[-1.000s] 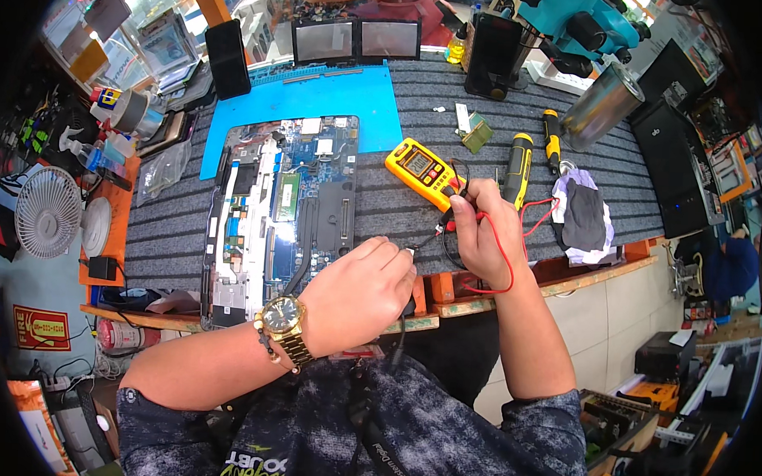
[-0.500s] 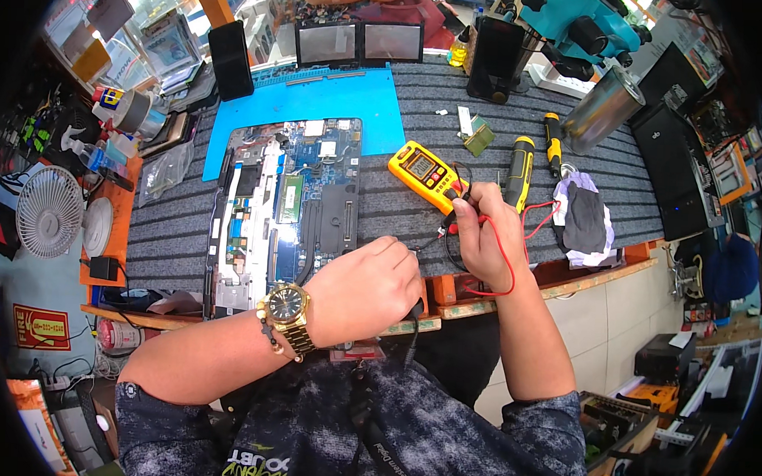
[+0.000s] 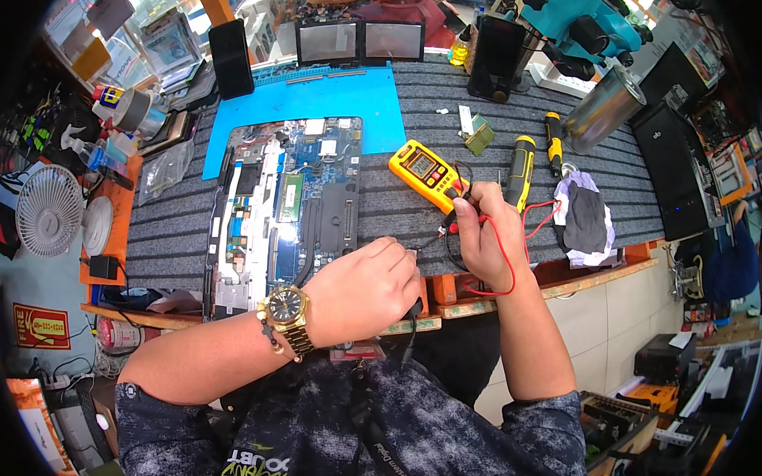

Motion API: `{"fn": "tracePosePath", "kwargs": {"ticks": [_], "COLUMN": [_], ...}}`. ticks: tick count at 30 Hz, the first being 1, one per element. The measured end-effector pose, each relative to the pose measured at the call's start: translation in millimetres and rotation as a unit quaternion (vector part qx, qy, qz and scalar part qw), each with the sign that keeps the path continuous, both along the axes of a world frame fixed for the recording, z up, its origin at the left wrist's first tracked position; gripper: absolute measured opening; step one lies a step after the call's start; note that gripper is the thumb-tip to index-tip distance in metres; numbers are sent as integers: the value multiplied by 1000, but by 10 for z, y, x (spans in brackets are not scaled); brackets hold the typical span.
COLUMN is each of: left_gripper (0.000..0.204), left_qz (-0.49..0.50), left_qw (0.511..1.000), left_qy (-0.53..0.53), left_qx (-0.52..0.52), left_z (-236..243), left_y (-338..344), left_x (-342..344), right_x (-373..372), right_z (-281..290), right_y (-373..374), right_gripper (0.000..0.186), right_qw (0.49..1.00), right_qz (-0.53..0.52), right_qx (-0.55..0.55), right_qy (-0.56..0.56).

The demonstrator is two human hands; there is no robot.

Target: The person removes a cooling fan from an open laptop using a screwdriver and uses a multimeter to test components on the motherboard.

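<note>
My right hand [image 3: 490, 234] is closed on a multimeter test probe [image 3: 453, 229], with the red lead [image 3: 510, 269] looping past my wrist. Just beyond my fingers lies a yellow multimeter [image 3: 424, 172], its display lit. My left hand [image 3: 366, 282] is curled closed in front of the laptop board. A black cable [image 3: 411, 324] hangs from beneath its fingers, which hide most of the gripped end. To the left, an opened laptop base [image 3: 250, 207] with a blue circuit board [image 3: 303, 162] rests partly on a blue mat [image 3: 319, 99]; my left wrist overlaps its near edge.
Two yellow-and-black screwdrivers [image 3: 520, 172] [image 3: 554, 143] lie beyond my right hand, near a crumpled cloth [image 3: 584, 214]. A metal can [image 3: 606, 107] and a teal microscope [image 3: 581, 30] stand at the back right. A white fan [image 3: 49, 211] is at the left.
Both my hands stay almost in place, still closed. At the far right edge, a person in blue has shifted and an arm now shows.
</note>
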State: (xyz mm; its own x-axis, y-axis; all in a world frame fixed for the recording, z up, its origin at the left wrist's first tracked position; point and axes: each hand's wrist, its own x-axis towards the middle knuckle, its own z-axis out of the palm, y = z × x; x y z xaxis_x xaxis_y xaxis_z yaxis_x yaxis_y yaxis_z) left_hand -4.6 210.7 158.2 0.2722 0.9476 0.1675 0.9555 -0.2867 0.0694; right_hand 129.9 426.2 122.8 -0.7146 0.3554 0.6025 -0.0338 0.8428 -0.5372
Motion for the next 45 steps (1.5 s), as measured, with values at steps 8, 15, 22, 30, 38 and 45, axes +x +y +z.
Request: {"fn": "tracePosePath", "kwargs": {"ticks": [8,15,22,30,38,45], "left_gripper": [36,39,38,39,28,19], "left_qz": [9,2,3,2,68,167], "left_qw": [1000,999,998,999,992,978], "left_qy": [5,4,7,3,-103,-123], "left_qx": [21,40,64,40,-20,29], "left_z": [-36,-103,-119,-46,-24,-131], "left_y": [-7,13,-11,-14,11,12], "left_x": [21,27,23,7,31,344], "right_x": [-9,-13,-8,-6,-1,-1], "right_z": [11,-10,-3,-3,-10,1], "right_y": [-8,3,-3,-4,2,-11], "right_gripper": [15,15,15,15,15,14], "right_qw": [1000,1000,1000,1000,1000,1000], "right_qz": [5,9,6,4,3,2], "right_qx": [0,0,5,1,3,6], "right_qy": [7,11,9,6,1,3]}}
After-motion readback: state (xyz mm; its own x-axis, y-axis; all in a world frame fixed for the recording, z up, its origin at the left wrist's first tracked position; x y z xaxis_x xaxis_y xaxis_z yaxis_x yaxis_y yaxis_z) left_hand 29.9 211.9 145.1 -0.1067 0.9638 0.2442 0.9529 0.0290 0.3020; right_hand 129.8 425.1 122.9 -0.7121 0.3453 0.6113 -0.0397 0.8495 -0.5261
